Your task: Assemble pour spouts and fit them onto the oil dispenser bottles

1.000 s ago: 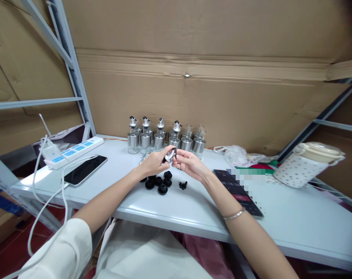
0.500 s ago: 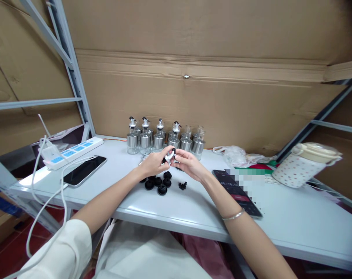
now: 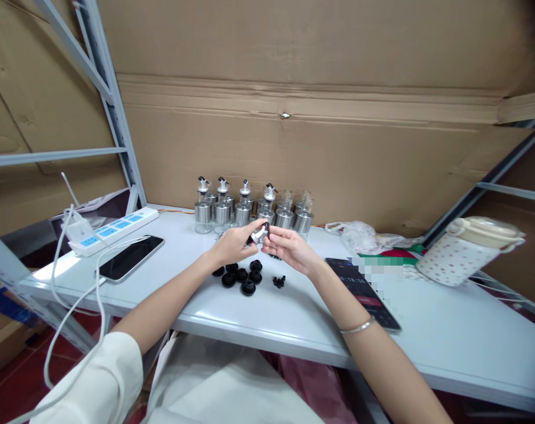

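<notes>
My left hand [image 3: 232, 245] is closed around a silver and black bottle pourer [image 3: 259, 234], held above the table. My right hand [image 3: 291, 248] pinches a small dark piece [image 3: 268, 228] at the pourer's right end; whether the two are joined cannot be made out. Below the hands lie several black round stoppers [image 3: 248, 287] in a loose group. A little pile of tiny black parts [image 3: 278, 282] sits to their right. Behind stand rows of glass bottles with steel sleeves [image 3: 243, 215]; some in front carry pourers with black flip caps [image 3: 222, 182].
On the left are a white power strip [image 3: 115, 231], a phone [image 3: 132, 258] and white cables [image 3: 100, 306]. To the right lie a phone showing a timer [image 3: 365, 297], a clear plastic bag [image 3: 358, 237] and a dotted jug [image 3: 455, 256]. Cardboard [image 3: 294, 153] closes off the back.
The dark piece in my right fingers now stands more upright at the pourer's end, and those fingers have straightened somewhat. The whole view has shifted slightly.
</notes>
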Tool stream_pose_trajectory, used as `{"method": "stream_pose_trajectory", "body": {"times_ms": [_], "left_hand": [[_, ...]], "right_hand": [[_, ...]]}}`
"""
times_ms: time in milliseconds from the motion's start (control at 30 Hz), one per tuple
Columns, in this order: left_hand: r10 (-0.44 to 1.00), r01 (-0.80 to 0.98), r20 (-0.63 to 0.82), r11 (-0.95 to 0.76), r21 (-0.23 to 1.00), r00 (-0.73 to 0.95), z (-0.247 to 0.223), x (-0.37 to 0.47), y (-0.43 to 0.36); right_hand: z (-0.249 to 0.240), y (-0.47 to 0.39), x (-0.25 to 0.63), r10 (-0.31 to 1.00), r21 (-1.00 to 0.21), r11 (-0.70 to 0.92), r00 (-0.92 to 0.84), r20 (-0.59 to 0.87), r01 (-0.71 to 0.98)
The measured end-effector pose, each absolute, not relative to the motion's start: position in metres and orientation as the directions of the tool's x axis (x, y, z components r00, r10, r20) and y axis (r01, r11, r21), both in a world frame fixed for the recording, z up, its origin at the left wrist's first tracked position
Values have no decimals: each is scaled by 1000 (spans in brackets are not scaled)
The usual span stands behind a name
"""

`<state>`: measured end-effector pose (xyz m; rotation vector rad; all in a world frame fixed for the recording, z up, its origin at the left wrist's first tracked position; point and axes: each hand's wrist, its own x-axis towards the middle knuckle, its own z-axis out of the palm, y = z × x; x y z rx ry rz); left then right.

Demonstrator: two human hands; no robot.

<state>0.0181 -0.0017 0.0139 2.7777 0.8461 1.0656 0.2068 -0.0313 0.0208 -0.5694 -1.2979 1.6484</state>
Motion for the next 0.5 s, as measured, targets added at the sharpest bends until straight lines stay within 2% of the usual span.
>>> {"method": "stream_pose_trajectory", "body": {"times_ms": [500], "left_hand": [[485,487,621,-854,184,616,10,23,-5]], "right_hand": [[18,-33,206,808,-910,-98,-566,164,-403]]}}
